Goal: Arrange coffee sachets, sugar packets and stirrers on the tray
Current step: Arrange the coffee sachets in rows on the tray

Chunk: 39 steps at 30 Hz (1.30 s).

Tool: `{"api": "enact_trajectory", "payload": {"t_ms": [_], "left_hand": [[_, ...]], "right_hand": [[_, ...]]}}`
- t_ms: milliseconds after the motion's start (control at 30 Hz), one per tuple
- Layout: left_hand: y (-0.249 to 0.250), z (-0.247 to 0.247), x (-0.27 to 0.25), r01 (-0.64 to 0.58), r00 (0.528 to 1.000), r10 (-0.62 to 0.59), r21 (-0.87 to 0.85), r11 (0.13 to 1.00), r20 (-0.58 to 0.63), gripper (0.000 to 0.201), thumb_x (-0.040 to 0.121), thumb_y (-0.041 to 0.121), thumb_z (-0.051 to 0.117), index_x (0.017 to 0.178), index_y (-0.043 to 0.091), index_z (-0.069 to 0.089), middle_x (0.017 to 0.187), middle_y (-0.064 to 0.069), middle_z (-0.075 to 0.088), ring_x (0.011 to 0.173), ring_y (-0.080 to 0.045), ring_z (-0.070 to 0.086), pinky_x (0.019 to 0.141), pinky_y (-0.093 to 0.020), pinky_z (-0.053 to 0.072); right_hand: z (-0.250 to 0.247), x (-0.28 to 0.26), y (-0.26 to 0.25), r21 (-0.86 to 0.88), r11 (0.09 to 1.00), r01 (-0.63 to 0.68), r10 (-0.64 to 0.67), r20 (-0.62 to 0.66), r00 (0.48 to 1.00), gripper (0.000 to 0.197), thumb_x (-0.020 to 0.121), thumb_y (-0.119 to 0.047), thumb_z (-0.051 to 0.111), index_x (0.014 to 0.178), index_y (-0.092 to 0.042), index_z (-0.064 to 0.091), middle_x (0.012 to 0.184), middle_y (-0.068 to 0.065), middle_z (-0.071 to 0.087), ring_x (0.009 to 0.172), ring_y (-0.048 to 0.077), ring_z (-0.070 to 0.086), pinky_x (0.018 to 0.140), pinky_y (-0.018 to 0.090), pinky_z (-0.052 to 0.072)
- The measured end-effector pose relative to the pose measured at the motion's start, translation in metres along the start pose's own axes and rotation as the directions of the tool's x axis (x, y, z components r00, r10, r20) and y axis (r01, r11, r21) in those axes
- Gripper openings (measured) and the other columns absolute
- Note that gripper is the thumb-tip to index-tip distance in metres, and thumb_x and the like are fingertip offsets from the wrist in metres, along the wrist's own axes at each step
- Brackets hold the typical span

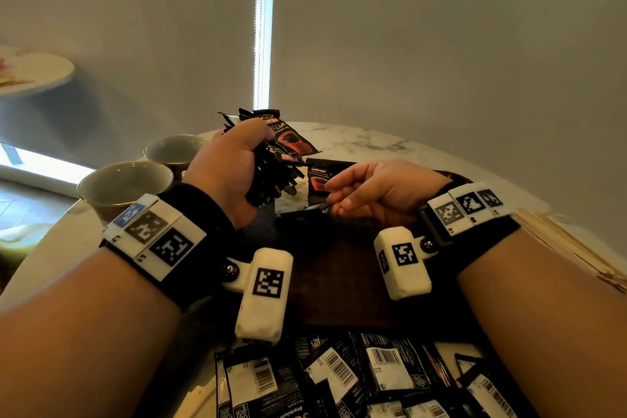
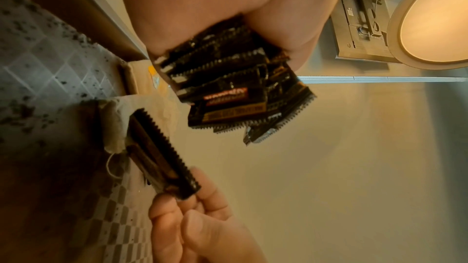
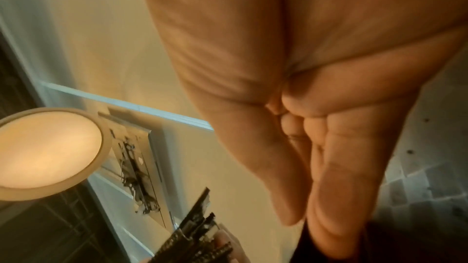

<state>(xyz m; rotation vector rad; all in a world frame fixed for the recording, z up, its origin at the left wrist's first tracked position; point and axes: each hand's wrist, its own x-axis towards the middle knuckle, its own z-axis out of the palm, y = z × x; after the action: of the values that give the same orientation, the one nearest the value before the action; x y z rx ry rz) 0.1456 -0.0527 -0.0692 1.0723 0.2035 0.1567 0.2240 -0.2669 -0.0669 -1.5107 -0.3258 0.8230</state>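
Marble table (image 1: 356, 139); left hand (image 1: 224, 163) grips upright sachets (image 1: 271, 159).

Bare dark tray (image 1: 342, 278) surface lies open in the frame's middle, between the two wrists. Toward the bottom edge a spread of sachets (image 1: 359, 380) covers the counter (image 1: 373, 139). Two cups (image 1: 125, 185) stand at left; a bundle of stirrers (image 1: 563, 248) lines the right. The upper-right marble is bare.

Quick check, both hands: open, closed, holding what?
Left hand: closed, gripping a bunch of coffee sachets.
Right hand: fingers pinch a single coffee sachet by its edge.
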Motion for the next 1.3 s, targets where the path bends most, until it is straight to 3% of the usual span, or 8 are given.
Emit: {"api": "enact_trajectory", "payload": {"t_ms": [267,500,667,800,933,1067,1167,1300], "left_hand": [[0.000,-0.001,0.000,-0.017,1.000,0.017,0.022,1.000,0.006,0.072,0.071,0.024,0.066,0.137,-0.003,0.055,0.108,-0.023,0.067,0.097,-0.038,0.067,0.083,-0.050,0.051],[0.000,-0.003,0.000,-0.005,1.000,0.004,0.015,1.000,0.021,0.055,0.083,0.021,0.060,0.133,-0.003,0.057,0.106,-0.022,0.069,0.090,-0.035,0.070,0.069,-0.038,0.056],[0.001,0.000,-0.002,-0.015,1.000,0.015,0.022,1.000,0.012,0.060,0.077,0.023,0.063,0.132,-0.001,0.059,0.103,-0.021,0.070,0.090,-0.035,0.069,0.078,-0.045,0.052],[0.000,0.001,-0.002,-0.018,1.000,0.018,0.003,1.000,0.022,0.030,0.089,0.018,0.058,0.117,0.006,0.062,0.100,-0.018,0.068,0.090,-0.034,0.066,0.077,-0.043,0.050],[0.001,0.002,-0.004,-0.036,0.999,0.036,-0.006,0.999,0.002,0.048,0.081,0.022,0.063,0.124,0.000,0.060,0.106,-0.027,0.068,0.094,-0.038,0.067,0.082,-0.047,0.050],[0.002,0.004,-0.008,-0.025,1.000,0.025,-0.006,1.000,0.010,0.069,0.071,0.024,0.065,0.135,-0.001,0.056,0.125,-0.028,0.068,0.117,-0.047,0.064,0.103,-0.061,0.044],[0.002,0.004,-0.008,-0.021,1.000,0.021,-0.002,1.000,0.006,0.067,0.072,0.024,0.065,0.134,0.000,0.056,0.128,-0.029,0.065,0.119,-0.047,0.063,0.098,-0.057,0.047],[0.002,0.004,-0.009,-0.018,1.000,0.018,-0.009,1.000,0.008,0.065,0.075,0.023,0.065,0.135,-0.001,0.055,0.130,-0.030,0.064,0.118,-0.047,0.064,0.102,-0.061,0.045]], "right_hand": [[0.002,-0.002,-0.002,-0.224,0.974,-0.016,-0.011,-0.119,0.993,0.037,0.080,0.028,0.053,0.101,0.002,0.069,0.081,0.011,0.067,0.067,0.018,0.068,0.057,0.024,0.057],[-0.004,0.000,0.001,-0.322,0.946,-0.037,-0.040,-0.227,0.973,0.018,0.081,0.005,0.071,0.079,-0.013,0.072,0.074,0.008,0.066,0.054,0.015,0.055,0.048,0.024,0.045],[-0.016,0.010,0.007,-0.227,0.972,0.066,-0.138,-0.317,0.938,0.009,0.089,-0.005,0.067,0.089,-0.014,0.070,0.085,0.008,0.073,0.067,0.018,0.059,0.051,0.025,0.042],[-0.029,0.021,0.015,-0.058,0.983,0.173,-0.180,-0.467,0.866,0.010,0.099,-0.008,0.055,0.103,-0.015,0.060,0.094,0.009,0.075,0.069,0.020,0.068,0.041,0.023,0.042],[-0.043,0.028,0.020,-0.110,0.985,0.131,-0.171,-0.677,0.715,0.004,0.101,-0.015,0.055,0.105,-0.015,0.058,0.085,0.006,0.071,0.049,0.015,0.059,0.035,0.021,0.032],[-0.049,0.029,0.022,-0.195,0.981,-0.010,-0.131,-0.698,0.704,0.003,0.099,-0.018,0.059,0.102,-0.017,0.060,0.075,0.006,0.069,0.056,0.021,0.054,0.045,0.028,0.033],[-0.047,0.030,0.021,-0.181,0.981,-0.074,-0.068,-0.672,0.737,0.009,0.101,-0.011,0.056,0.101,-0.015,0.064,0.094,0.013,0.072,0.069,0.025,0.064,0.053,0.031,0.047],[-0.045,0.032,0.022,-0.077,0.997,-0.026,-0.032,-0.671,0.741,0.018,0.100,-0.001,0.052,0.100,-0.010,0.068,0.108,0.020,0.069,0.081,0.026,0.071,0.080,0.035,0.058]]}}
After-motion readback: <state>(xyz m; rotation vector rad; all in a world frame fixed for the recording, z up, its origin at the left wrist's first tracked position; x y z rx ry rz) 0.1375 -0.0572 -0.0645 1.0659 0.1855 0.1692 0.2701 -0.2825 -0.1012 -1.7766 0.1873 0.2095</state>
